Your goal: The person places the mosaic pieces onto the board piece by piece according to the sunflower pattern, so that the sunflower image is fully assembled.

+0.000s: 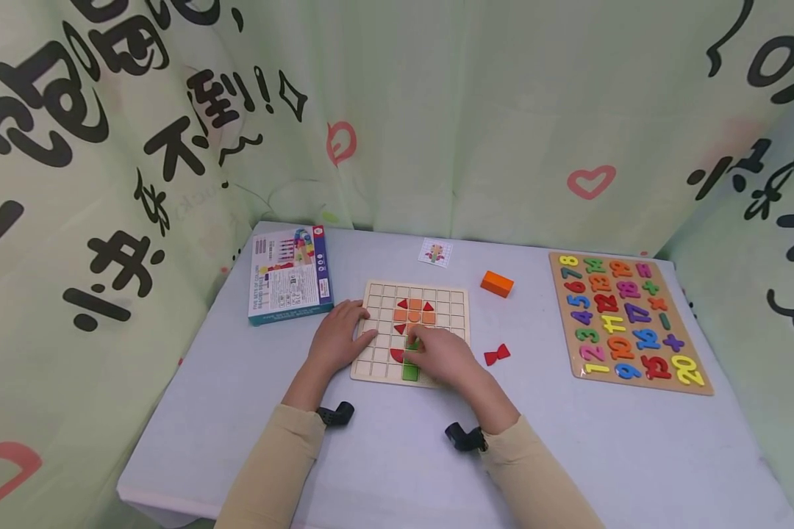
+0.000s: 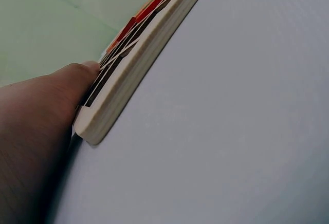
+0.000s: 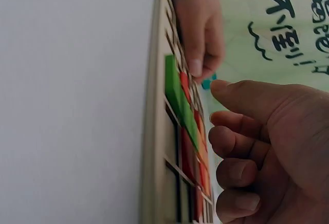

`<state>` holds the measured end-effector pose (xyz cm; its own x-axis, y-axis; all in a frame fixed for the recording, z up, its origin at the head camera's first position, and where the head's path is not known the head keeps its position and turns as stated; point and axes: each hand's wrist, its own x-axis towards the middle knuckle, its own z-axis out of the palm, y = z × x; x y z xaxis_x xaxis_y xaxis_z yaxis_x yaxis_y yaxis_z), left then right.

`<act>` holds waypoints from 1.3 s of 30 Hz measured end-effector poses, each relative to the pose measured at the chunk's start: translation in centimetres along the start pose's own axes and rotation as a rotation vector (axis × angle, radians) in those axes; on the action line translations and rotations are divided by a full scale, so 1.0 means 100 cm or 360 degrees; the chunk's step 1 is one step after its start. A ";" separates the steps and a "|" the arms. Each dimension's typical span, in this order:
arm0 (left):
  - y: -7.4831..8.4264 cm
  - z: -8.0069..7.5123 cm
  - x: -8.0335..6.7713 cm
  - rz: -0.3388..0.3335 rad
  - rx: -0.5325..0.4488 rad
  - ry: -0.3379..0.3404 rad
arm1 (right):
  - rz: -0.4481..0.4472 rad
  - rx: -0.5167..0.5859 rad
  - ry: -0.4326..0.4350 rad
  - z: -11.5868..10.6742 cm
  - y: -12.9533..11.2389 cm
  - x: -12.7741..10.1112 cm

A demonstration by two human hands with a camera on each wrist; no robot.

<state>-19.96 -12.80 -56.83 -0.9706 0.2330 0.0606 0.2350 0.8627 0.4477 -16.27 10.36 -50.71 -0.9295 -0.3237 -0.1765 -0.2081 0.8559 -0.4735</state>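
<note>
A pale wooden grid board (image 1: 373, 360) lies on the table, bearing orange, red and green pieces. At its left edge rests my left hand (image 1: 336, 330), fingers relaxed and thumb on the board; the left wrist view shows the thumb (image 2: 77, 77) at the rim. Over the board's lower middle is my right hand (image 1: 445, 356), fingers bent loosely, with no piece showing between thumb and fingertips in the right wrist view. A green strip (image 3: 180, 106) stands beside it, with a red piece (image 3: 187, 154) alongside. A red half-round piece (image 1: 397, 355) sits left of the green squares (image 1: 410, 372).
Right of the board lie two red triangles (image 1: 497, 355) and an orange block (image 1: 497, 283). A pattern card (image 1: 435, 252) is behind it. A boxed game (image 1: 290, 275) lies at the back left, a number puzzle board (image 1: 628, 323) at the right.
</note>
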 end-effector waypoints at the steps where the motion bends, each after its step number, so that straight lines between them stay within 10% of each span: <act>1: 0.000 0.000 0.000 0.0000 -0.0001 0.0005 | 0.0010 0.0021 0.0008 -0.004 0.003 -0.001; 17: 0.000 -0.001 -0.002 -0.0007 -0.0018 0.0001 | 0.0244 0.0210 0.0049 -0.053 0.083 -0.036; 39: 0.000 0.001 -0.001 -0.0012 -0.0014 0.0003 | 0.0305 0.0239 -0.0009 -0.045 0.133 -0.056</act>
<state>-19.86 -12.76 -56.89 -0.9724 0.2257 0.0587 0.2273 0.8606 0.4558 -15.19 25.39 -52.10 -0.9458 -0.1641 -0.2802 0.0196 0.8325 -0.5537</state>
